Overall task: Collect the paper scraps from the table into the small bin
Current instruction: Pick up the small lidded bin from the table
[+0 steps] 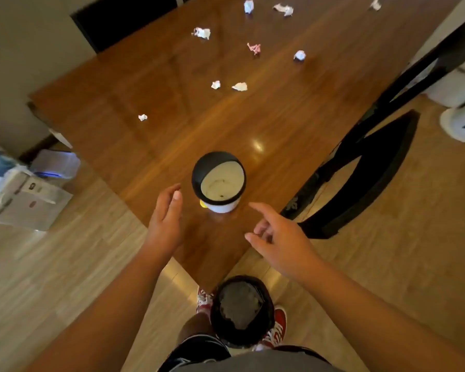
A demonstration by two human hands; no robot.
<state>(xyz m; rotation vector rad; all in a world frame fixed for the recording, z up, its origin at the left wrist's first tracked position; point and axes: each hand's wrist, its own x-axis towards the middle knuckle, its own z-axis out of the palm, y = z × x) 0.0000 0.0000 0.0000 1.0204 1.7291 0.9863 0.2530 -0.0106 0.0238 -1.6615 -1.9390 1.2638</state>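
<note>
Small bin [220,183], white body with black rim, stands upright on the wooden desk [172,108] close to the near corner; mouth open, interior white with a few dark specks on the bottom, no paper seen in it. A small yellow part shows at its base on the left. Left hand [164,218] hovers just left of the bin, not touching it, palm turned toward the bin, fingers [172,196] loosely extended and close together, holding nothing. Right hand [279,237] hovers over the near right edge of the desk, just right of the bin and apart from it, fingers [261,210] spread and slightly curled, index pointing toward the bin, holding nothing. Paper scraps lie scattered over the far half of the desk, all well apart from the bin: one small scrap [142,117] toward the left edge; a pair [239,86] near the desk's middle; a larger crumple [202,33] farther back; a pink-and-white scrap [254,48]; a white ball [300,55] toward the right edge; three more [283,8] along the far edge. Dark chair [365,167] stands at the right edge of the desk. A second, black bin [240,310] sits on the floor below the near corner, by the person's red shoes [279,320].
</note>
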